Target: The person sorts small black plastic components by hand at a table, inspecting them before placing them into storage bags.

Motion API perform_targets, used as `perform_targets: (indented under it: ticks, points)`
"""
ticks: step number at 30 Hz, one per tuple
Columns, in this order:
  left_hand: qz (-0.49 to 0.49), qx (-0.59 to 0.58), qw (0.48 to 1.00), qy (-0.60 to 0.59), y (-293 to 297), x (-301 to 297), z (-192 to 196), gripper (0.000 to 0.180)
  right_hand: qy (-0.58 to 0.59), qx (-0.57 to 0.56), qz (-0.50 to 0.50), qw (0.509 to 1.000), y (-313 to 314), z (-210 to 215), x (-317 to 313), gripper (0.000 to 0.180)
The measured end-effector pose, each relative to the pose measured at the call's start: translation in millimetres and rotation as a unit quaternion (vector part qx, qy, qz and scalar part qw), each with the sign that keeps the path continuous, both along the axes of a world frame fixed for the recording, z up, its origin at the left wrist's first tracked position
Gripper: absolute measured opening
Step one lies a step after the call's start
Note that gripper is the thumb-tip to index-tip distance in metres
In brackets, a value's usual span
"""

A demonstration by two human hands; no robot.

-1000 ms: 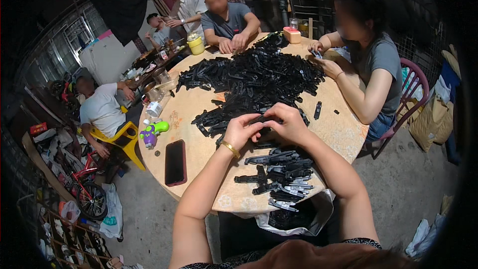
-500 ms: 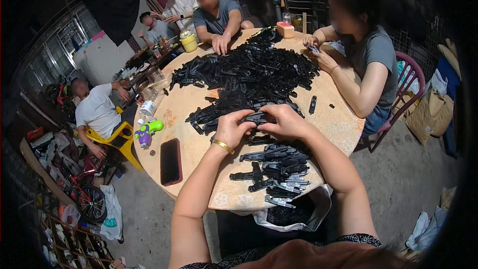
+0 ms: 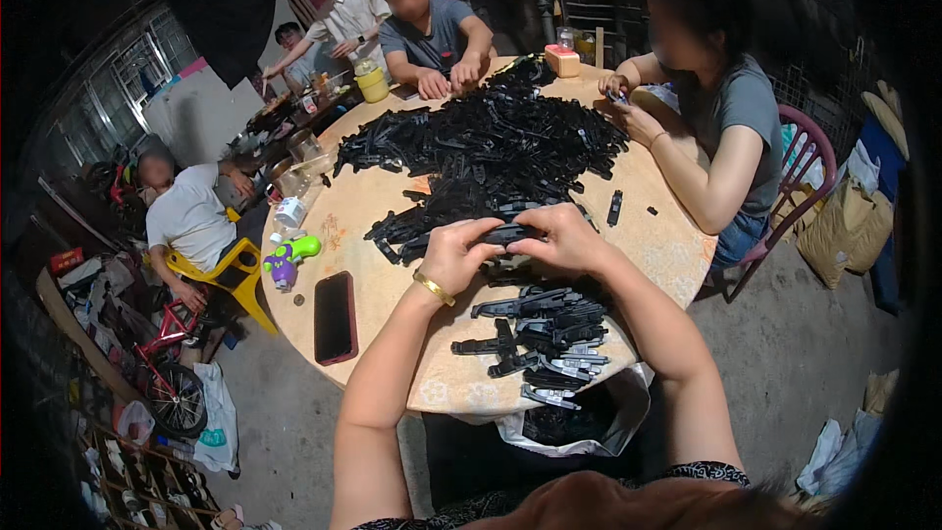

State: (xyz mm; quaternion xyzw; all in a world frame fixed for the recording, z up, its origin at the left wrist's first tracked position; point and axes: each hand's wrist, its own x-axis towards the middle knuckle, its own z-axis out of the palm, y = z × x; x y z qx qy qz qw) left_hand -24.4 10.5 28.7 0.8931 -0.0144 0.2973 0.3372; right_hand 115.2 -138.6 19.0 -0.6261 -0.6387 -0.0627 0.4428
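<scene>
My left hand (image 3: 457, 252) and my right hand (image 3: 561, 238) meet over the round wooden table (image 3: 378, 216), both gripping one black plastic part (image 3: 508, 233) between them. A gold bracelet sits on my left wrist. Just below my hands lies a small heap of black parts (image 3: 549, 334) near the table's front edge. Beyond my hands a big pile of black plastic parts (image 3: 491, 142) covers the table's middle and far side.
A dark phone (image 3: 335, 316) lies at the table's left front, near a green and purple toy (image 3: 287, 257). A bag of parts (image 3: 564, 422) hangs below the front edge. A person sits at the right, two at the far side, others at the left.
My hands stay together on the black part; the view has drifted slightly, so they sit a little lower and nearer than a second ago.
</scene>
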Motion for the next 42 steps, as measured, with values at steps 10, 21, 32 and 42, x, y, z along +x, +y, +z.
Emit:
perform_targets:
  ticks: [10,21,32,42]
  points:
    - [-0.035,-0.112,0.993,0.022,3,5,-3,0.025,-0.022,0.005,-0.033,0.999,3,-5,-1,0.024]
    - [-0.038,-0.297,0.954,0.006,16,14,-19,0.025,0.345,-0.074,0.04,0.935,-26,4,35,0.041]
    - [-0.01,0.048,0.996,0.08,-72,-58,-28,0.034,-0.046,-0.179,-0.023,0.983,-127,-25,-56,0.095]
    - [0.046,0.151,0.986,0.055,-131,-87,-58,0.082,-0.043,-0.071,-0.062,0.995,-140,-44,-105,0.079]
